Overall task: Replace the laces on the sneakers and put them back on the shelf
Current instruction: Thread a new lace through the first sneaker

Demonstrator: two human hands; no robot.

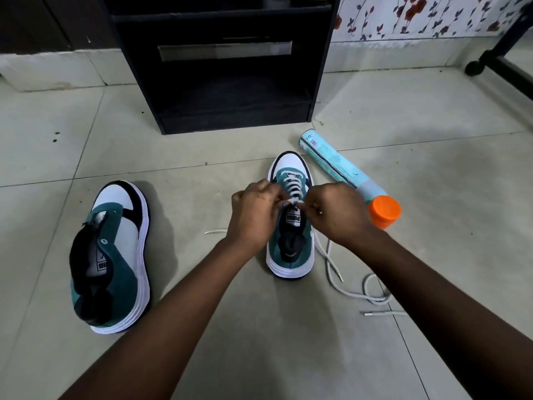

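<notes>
Two bare forearms reach in from the near edge, one from the near left, one from the near right. No sleeve shows on either. The left hand (253,215) and right hand (336,212) wear no gloves.

A home: tiled floor (432,125), floral wallpaper (418,13), dark shelf unit (219,67)

The word "PUMA" appears in black capitals on a white tongue label (293,219) of the laced sneaker (291,249), seen upside down from the wearer's side. The unlaced sneaker (115,255) carries a similar white tongue label (101,262), its print too small and angled to read. The spray can (337,166) shows a barcode and pale lettering along its side, too blurred to make out.
</notes>
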